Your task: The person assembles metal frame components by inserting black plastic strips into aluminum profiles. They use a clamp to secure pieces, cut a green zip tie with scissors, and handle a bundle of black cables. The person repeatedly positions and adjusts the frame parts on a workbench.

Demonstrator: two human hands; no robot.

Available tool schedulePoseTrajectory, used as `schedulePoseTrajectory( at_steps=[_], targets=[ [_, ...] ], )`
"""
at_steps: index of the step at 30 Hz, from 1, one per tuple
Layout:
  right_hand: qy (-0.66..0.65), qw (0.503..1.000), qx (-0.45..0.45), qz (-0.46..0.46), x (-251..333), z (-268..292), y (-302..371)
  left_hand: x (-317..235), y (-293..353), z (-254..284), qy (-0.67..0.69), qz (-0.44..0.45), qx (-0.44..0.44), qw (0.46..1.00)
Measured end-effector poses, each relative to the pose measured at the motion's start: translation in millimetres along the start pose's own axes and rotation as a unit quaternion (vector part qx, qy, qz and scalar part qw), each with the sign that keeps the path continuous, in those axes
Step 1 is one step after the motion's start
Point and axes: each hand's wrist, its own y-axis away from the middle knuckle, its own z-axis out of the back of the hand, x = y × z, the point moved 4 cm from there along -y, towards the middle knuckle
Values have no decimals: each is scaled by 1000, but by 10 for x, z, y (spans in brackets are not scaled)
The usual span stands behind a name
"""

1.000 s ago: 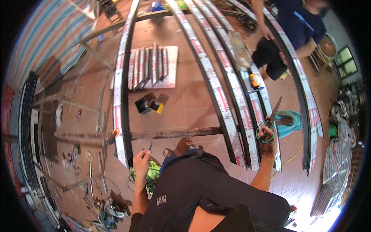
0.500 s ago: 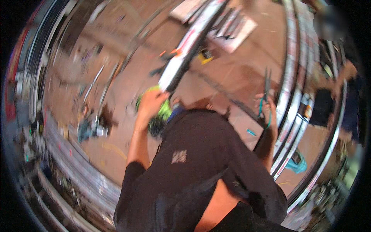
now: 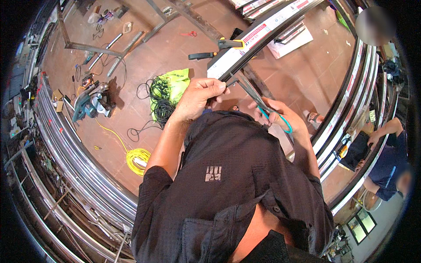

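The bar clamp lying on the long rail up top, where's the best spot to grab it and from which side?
Probably the clamp's black handle, approached from the left: it sticks out past the rail over open floor, while the yellow jaw end sits against the rail.

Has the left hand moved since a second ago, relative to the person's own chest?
Yes. The left hand was out to the person's left near the floor clutter; now it is up in front of the chest, close to the scissors in the right hand.
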Motion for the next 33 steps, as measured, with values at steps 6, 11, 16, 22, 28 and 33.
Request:
schedulePoseTrajectory(
  at_steps=[6, 11, 16, 22, 28, 33],
  targets=[
    [15, 1000, 2, 14, 149, -94, -79, -55, 37, -46, -23, -5, -11, 1000],
    [77, 996, 15, 30, 134, -41, -84, -231, 127, -143, -127, -115, -83, 982],
    [124, 991, 11, 43, 120, -10, -64, -297, 184, -215, -190, -126, -101, 968],
    [142, 990, -1, 24, 120, -19, -47, -258, 196, -228, -189, -131, -104, 968],
    [148, 989, -9, -9, 126, -39, -43, -231, 206, -204, -188, -131, -100, 968],
    [160, 987, -12, -16, 133, -69, -37, -213, 236, -188, -189, -139, -98, 967]
  ],
)
